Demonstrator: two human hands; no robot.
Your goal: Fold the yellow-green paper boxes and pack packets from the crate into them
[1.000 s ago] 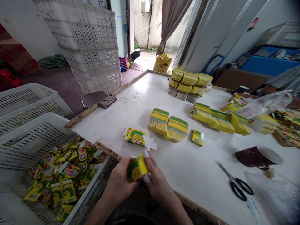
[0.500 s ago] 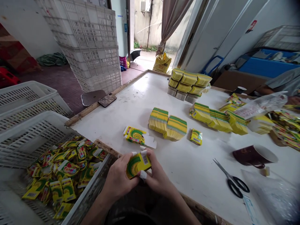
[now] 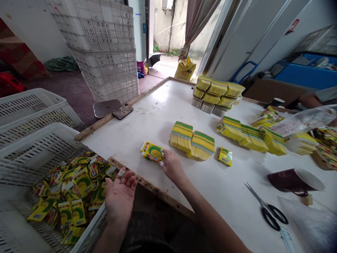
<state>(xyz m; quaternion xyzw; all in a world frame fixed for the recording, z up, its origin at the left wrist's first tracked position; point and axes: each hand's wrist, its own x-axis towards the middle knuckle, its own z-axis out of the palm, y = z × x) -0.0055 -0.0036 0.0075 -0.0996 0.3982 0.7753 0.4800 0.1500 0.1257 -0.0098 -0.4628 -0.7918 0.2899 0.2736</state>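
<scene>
Right hand [image 3: 171,166] is out over the white worktop [image 3: 147,123], fingertips pinched narrow on the near edge of a flat yellow-and-green carton [image 3: 152,152]; the carton lies flat on the worktop just beyond the fingers, one white flap showing beside them. Left hand [image 3: 119,197] hangs palm up and wide open, holding nothing, above the near rim of the white crate [image 3: 31,154]; below and to its left the crate is heaped with small yellow folded boxes [image 3: 71,191] (a loose jumble, no order to them). Past the right hand, further across the worktop, two fanned stacks of flat cartons [image 3: 192,140] lean together; just beyond those to the right sits one small folded box [image 3: 225,156] on its own. Well off to the right of that hand, black scissors [image 3: 267,211] lie flat, and a dark red mug [image 3: 295,181] is tipped on its side. Far beyond, bundled carton stacks [image 3: 217,93] stand at the worktop's back; a phone [image 3: 122,111] rests on its left edge.
</scene>
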